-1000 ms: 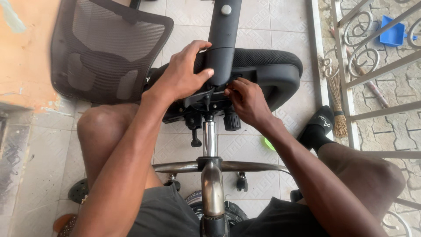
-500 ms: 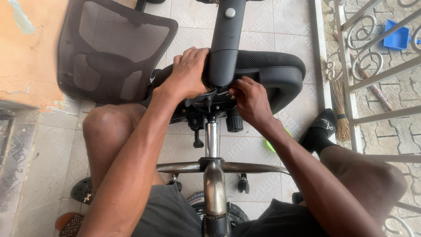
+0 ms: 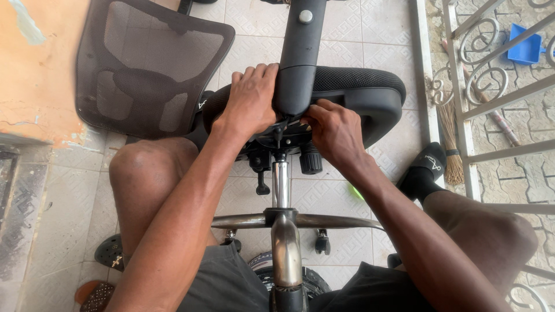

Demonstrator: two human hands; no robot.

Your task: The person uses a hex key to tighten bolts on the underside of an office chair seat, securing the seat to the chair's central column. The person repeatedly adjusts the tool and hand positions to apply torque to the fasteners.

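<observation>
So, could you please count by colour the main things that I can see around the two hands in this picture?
Black: 3, the padded chair seat, the plastic armrest bar, the mesh backrest.
Silver: 2, the chrome gas column, the chrome star base.
Blue: 1, the plastic dustpan.
Total: 6.
The left hand and right hand are not counted.

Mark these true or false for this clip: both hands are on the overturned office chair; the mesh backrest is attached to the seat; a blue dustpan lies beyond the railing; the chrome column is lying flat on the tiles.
1. Both the left hand and right hand are on the office chair. True.
2. The mesh backrest is attached to the seat. False: it lies apart on the tiles.
3. A blue dustpan lies beyond the railing. True.
4. The chrome column lies flat on the tiles. False: it is fitted to the chair's underside.
</observation>
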